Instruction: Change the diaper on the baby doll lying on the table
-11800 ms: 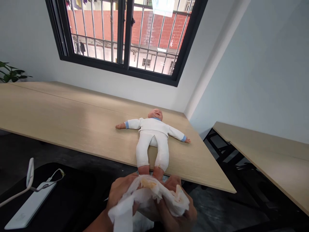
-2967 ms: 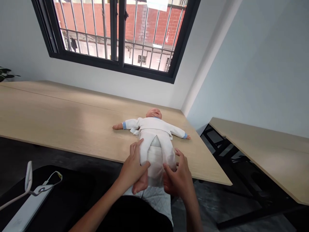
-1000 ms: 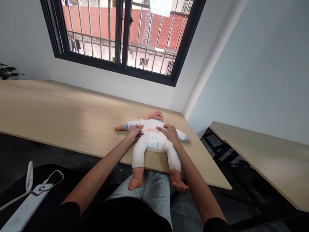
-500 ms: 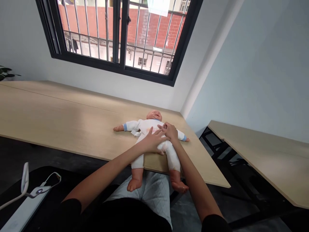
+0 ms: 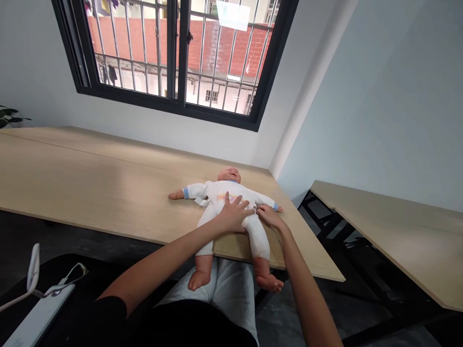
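Observation:
A baby doll (image 5: 233,188) in a white suit with blue cuffs lies on its back on the table, head toward the window. Its bare feet hang past the near edge. My left hand (image 5: 234,215) rests spread over the doll's lower belly, fingers apart. At the doll's hip, on the right side of the view, my right hand (image 5: 269,215) has its fingertips drawn together against the white cloth. A small greyish bit shows at those fingertips, too small to name. White loose cloth (image 5: 201,202) sticks out at the doll's other side.
The light wood table (image 5: 108,193) runs left under a barred window (image 5: 177,58). Another table (image 5: 390,231) stands to the right, across a gap. At lower left, a white device (image 5: 41,315) with a cable lies on a black surface.
My right hand has moved off the doll's belly, outward and down to its hip. My left hand stays spread on the belly, and more of the suit's printed front shows.

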Demonstrator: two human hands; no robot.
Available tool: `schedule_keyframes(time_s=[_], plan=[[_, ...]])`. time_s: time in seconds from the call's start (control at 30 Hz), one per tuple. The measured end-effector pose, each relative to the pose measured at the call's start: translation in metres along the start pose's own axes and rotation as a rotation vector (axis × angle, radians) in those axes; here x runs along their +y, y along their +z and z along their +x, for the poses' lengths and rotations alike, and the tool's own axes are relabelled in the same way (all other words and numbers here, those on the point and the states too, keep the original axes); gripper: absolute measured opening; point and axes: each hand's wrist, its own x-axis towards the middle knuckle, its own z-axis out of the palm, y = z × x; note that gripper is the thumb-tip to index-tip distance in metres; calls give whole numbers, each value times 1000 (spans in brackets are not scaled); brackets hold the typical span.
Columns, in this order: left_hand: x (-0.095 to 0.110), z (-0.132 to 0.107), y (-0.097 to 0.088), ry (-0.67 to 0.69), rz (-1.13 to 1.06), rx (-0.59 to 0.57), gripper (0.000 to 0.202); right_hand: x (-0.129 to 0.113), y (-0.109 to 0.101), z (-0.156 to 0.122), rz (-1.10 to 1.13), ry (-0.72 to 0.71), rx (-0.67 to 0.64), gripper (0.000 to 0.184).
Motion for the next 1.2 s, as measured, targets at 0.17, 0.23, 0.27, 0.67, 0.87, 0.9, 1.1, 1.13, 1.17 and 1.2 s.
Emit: schedule_keyframes(time_s=[0.17,0.23,0.27,0.67,0.87,0.9,1.1,1.13,1.17,1.2], plan=[[-1,-4,3,-14,-22,26,61,1,6,-1,155,-79,-31,20],[-1,-4,4,-20,-32,29,60,-3,6,-2,254,-40,-14,27],[-1,-5,4,-20,-36,30,60,-5,6,-2,297,-13,4,31],[-3,-6,3,-32,-60,26,56,-14,13,-4,469,-60,9,27],[-5,-7,6,-40,-68,54,58,-12,7,-2,542,65,7,35],[-5,-8,7,-42,-70,59,58,-12,6,-2,531,71,-11,33],[-5,-8,6,-50,-80,66,57,-9,11,-1,642,124,-22,21],[-5,-8,6,-51,-80,67,57,-9,13,-1,653,125,16,22],[-5,-8,6,-51,-80,68,57,-8,15,-1,651,118,51,23],[-5,-8,6,-50,-81,68,57,-8,17,0,645,104,79,26]])
